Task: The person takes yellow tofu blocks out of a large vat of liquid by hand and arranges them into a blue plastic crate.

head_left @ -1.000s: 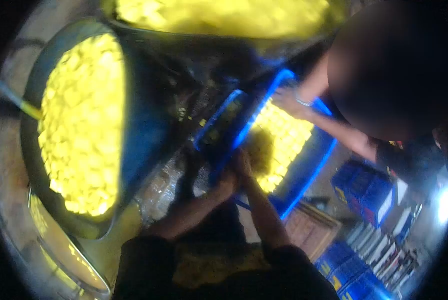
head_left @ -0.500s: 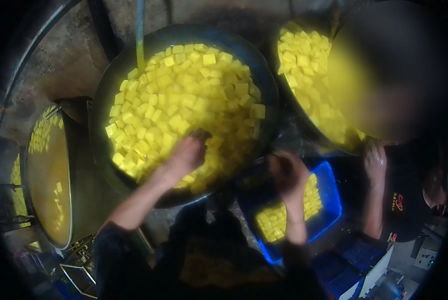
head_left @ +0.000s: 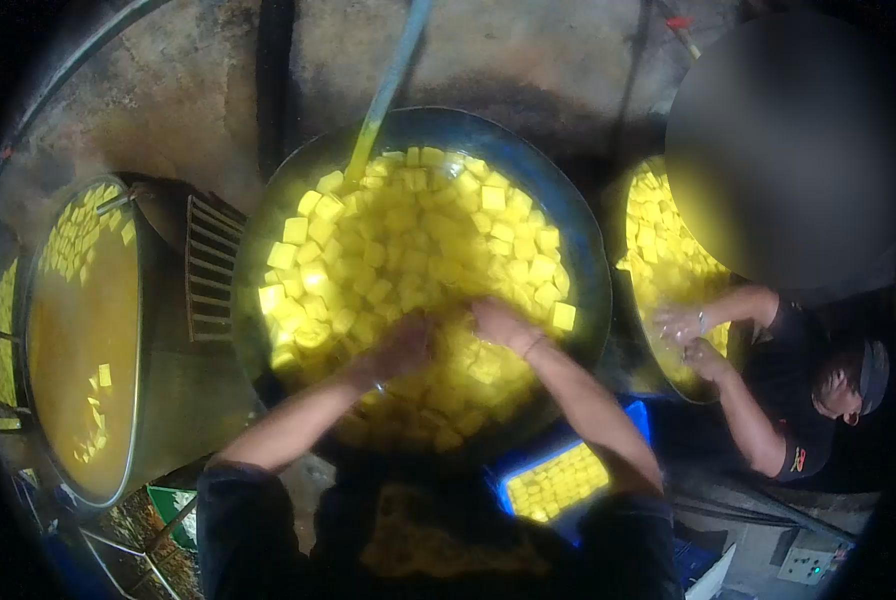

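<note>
A wide dark pan (head_left: 583, 250) is full of yellow tofu cubes (head_left: 543, 268) in cloudy yellow liquid, with steam over the middle. My left hand (head_left: 403, 345) reaches down among the cubes near the front of the pan. Close beside it, slightly to the right, my right hand (head_left: 498, 325) dips into the same cubes. Liquid, steam and shadow hide the fingers of both hands, so any hold on a cube does not show. Under my right forearm stands a blue crate (head_left: 640, 425) with rows of yellow tofu cubes inside.
A long pole (head_left: 388, 90) leans in the pan's far side. At left stand a slatted rack (head_left: 213, 270) and a large vat (head_left: 138, 420) of orange-brown liquid with floating yellow pieces. On the right, a co-worker's hands (head_left: 690, 335) are over another pan (head_left: 658, 350) of cubes.
My right hand has moved left from over the blue crate into the pan, next to my left hand. The co-worker's hands now both show over the other pan. My view has shifted.
</note>
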`<state>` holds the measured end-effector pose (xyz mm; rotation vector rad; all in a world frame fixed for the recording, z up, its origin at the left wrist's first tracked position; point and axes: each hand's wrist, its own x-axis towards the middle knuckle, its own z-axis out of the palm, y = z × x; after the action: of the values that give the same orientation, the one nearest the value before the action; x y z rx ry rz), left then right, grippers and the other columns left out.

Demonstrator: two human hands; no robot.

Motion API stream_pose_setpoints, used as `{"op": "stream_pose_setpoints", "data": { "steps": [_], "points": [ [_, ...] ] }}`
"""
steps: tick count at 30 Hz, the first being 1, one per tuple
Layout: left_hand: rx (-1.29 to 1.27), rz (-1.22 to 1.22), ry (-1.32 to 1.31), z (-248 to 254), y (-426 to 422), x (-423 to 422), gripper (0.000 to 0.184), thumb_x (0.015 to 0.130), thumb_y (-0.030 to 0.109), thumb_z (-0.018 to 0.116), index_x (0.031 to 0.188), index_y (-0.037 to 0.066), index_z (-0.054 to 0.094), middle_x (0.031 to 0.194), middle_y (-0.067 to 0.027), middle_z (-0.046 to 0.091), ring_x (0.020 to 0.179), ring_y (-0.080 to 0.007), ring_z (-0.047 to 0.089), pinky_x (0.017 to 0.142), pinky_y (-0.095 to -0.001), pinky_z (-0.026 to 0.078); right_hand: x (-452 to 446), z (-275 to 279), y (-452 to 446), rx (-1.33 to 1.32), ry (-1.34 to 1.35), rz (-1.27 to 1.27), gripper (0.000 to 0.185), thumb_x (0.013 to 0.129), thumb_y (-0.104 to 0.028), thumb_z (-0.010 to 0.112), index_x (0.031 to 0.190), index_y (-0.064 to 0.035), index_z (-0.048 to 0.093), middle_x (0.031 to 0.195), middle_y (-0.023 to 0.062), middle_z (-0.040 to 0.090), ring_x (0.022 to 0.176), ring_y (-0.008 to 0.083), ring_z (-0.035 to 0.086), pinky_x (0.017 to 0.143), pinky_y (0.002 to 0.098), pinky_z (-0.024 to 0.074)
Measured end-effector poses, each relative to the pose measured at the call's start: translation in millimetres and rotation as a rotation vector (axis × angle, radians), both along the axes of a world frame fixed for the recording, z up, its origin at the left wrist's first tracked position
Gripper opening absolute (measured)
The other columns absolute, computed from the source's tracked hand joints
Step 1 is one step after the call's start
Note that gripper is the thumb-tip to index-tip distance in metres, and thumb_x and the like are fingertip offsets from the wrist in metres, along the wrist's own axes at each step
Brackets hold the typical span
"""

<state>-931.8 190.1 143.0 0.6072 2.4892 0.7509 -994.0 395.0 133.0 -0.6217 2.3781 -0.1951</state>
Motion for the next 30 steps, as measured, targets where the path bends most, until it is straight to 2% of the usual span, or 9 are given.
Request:
{"op": "stream_pose_setpoints", "data": {
  "steps": [6,10,15,19,22,24,27,29,30],
  "points": [
    [0.305,0.61,0.367,-22.0,-18.6,-51.9,0.03,0.07,0.019,0.074,0.097,0.006,0.069,0.097,-0.0187,0.061,0.105,-0.0348,0.053,0.091,-0.0423,0.043,-94.2,45.4,-26.2,-0.477,0.13,-0.067,0.041,0.08,-0.019,0.069,0.117,-0.0056,0.06,0.114,0.0203,0.061,0.105,0.0315,0.06,0.094,0.0385,0.046],
    [0.017,0.704,0.503,-50.4,2.2,-72.2,0.029,0.079,0.025,0.063,0.1,0.005,0.068,0.119,-0.0243,0.057,0.121,-0.0446,0.04,0.103,-0.053,0.028,-130.1,36.6,-107.8,-0.391,0.275,-0.04,0.029,0.08,-0.013,0.066,0.108,-0.0083,0.065,0.11,0.0195,0.061,0.097,0.033,0.062,0.086,0.0402,0.0501],
    [-0.093,0.702,0.302,-56.3,4.4,-91.5,0.041,0.086,0.026,0.056,0.117,-0.001,0.058,0.118,-0.024,0.057,0.124,-0.038,0.042,0.104,-0.0508,0.028,-160.5,-33.5,-142.5,-0.115,0.512,0.121,0.027,0.081,-0.009,0.056,0.107,-0.0092,0.065,0.109,0.0198,0.061,0.101,0.0368,0.059,0.086,0.043,0.0494],
    [-0.029,0.625,0.255,-53.6,5.5,-90.4,0.044,0.086,0.021,0.056,0.126,0.003,0.051,0.117,-0.0208,0.058,0.109,-0.037,0.055,0.1,-0.049,0.036,-165.9,-27.1,-103.0,-0.575,0.232,0.114,0.039,0.078,-0.017,0.067,0.114,-0.0066,0.062,0.115,0.0186,0.06,0.103,0.0323,0.059,0.089,0.0401,0.0475],
    [0.215,0.627,0.394,-29.9,-5.6,-80.5,0.034,0.08,0.012,0.064,0.113,0.003,0.06,0.109,-0.0171,0.062,0.099,-0.034,0.058,0.086,-0.0437,0.048,-161.2,-31.9,-65.6,-0.837,0.023,-0.174,0.047,0.078,-0.025,0.072,0.118,-0.0034,0.06,0.111,0.0117,0.063,0.098,0.0209,0.06,0.08,0.0334,0.0484],
    [1.228,0.901,-0.23,-39.8,-16.4,-80.0,0.036,0.087,0.017,0.061,0.12,0.004,0.054,0.112,-0.0151,0.061,0.104,-0.0304,0.059,0.089,-0.0436,0.05,-135.6,15.8,-49.4,-0.855,-0.124,-0.322,0.047,0.077,-0.026,0.073,0.116,-0.0016,0.061,0.107,0.0105,0.064,0.097,0.0182,0.06,0.08,0.0318,0.0477],
    [1.876,1.001,-0.677,-33.6,-24.5,-88.1,0.044,0.086,0.011,0.065,0.126,0.005,0.047,0.111,-0.0114,0.061,0.106,-0.0257,0.058,0.092,-0.0419,0.05,-105.0,56.0,-35.9,-0.897,-0.229,-0.45,0.045,0.077,-0.025,0.074,0.113,0.0003,0.062,0.099,0.0045,0.065,0.088,0.0126,0.059,0.077,0.027,0.0458],
    [1.44,0.826,-0.07,-32.9,-9.3,-85.9,0.029,0.092,0.021,0.044,0.113,0.003,0.054,0.109,-0.0146,0.06,0.097,-0.0268,0.058,0.085,-0.0403,0.048,-84.3,80.9,-41.4,-0.927,-0.181,-0.432,0.048,0.08,-0.026,0.073,0.118,-0.0006,0.06,0.102,0.002,0.063,0.081,0.0079,0.055,0.06,0.0225,0.0422],
    [1.798,0.905,-0.342,-34.1,-6.9,-92.2,0.031,0.091,0.018,0.048,0.118,0.003,0.05,0.113,-0.0135,0.059,0.1,-0.0253,0.058,0.087,-0.0404,0.049,-79.3,84.8,-44.4,-0.899,-0.166,-0.397,0.046,0.079,-0.025,0.074,0.115,0.0004,0.061,0.101,0.0036,0.063,0.081,0.0074,0.055,0.06,0.0222,0.0425]
  ]
}}
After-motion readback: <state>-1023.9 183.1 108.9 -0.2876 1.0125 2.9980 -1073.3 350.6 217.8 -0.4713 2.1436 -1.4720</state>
